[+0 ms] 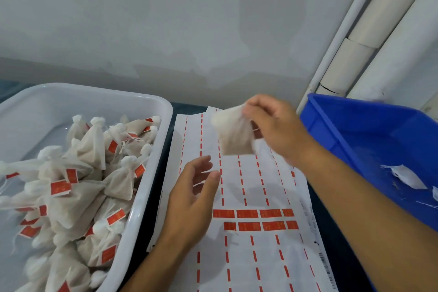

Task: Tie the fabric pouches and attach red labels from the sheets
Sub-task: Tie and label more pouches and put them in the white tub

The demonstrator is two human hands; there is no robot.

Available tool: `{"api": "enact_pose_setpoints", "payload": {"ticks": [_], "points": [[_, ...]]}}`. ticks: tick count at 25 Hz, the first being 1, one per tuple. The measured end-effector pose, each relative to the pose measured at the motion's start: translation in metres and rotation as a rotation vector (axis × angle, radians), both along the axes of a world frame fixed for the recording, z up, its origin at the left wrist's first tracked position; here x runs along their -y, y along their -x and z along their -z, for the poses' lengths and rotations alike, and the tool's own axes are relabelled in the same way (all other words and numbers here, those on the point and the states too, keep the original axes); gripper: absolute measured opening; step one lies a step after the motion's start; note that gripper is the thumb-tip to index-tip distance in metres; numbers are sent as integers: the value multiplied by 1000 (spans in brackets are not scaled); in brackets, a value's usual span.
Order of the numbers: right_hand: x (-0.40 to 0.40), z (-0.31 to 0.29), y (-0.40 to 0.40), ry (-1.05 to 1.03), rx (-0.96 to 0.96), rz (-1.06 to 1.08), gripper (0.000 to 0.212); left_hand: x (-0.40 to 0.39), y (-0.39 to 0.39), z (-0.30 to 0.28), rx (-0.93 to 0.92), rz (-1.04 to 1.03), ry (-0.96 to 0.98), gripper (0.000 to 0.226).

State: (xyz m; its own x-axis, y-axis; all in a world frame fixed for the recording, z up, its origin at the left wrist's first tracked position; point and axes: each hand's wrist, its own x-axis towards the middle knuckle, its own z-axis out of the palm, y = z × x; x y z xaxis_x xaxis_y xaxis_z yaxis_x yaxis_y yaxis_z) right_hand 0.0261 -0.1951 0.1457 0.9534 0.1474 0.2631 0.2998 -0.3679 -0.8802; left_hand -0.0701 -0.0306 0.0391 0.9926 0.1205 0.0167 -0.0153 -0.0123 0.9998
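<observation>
- Right hand (272,125) pinches a fabric pouch (233,135) by its top, above the label sheet (248,197).
- Left hand (192,199) hovers below with fingers spread.
- Tied, labelled pouches (71,185) fill the white tub (151,173).

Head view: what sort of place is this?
Probably a small hand-packing bench: a white tub of tied, labelled pouches, a label sheet mostly peeled, and a blue bin.

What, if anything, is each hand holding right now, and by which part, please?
The right hand pinches a fabric pouch by its top edge, above the label sheet. The left hand holds nothing.
</observation>
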Motion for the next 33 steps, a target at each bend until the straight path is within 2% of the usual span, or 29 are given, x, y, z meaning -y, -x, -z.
{"api": "enact_pose_setpoints", "payload": {"ticks": [3, 8, 13, 16, 18, 21, 26, 31, 33], "points": [[-28, 23, 14, -132, -216, -119, 27, -4, 0, 0, 16, 8, 151, 36], [-32, 73, 48, -129, -250, -71, 26, -1, -1, 2, 14, -60, 199, 33], [-8, 94, 68, -174, -236, 57, 14, 2, 1, 7, 54, -23, -9, 29], [3, 97, 77, -14, -194, -51, 18, 7, 3, 8, 47, 65, -148, 14], [5, 98, 83, 102, -157, -108, 22, 7, 3, 10, 62, 97, -217, 13], [5, 100, 88, 132, -109, -60, 26, 6, 2, 13, 77, 138, -293, 13], [6, 104, 92, 39, -44, -9, 8, 13, 7, 16, 79, 208, -335, 21], [7, 96, 94, -219, -132, 8, 18, 13, 9, 13, 144, 258, -392, 45], [7, 94, 93, -276, -148, 40, 17, 12, 11, 14, 159, 283, -485, 49]]}}
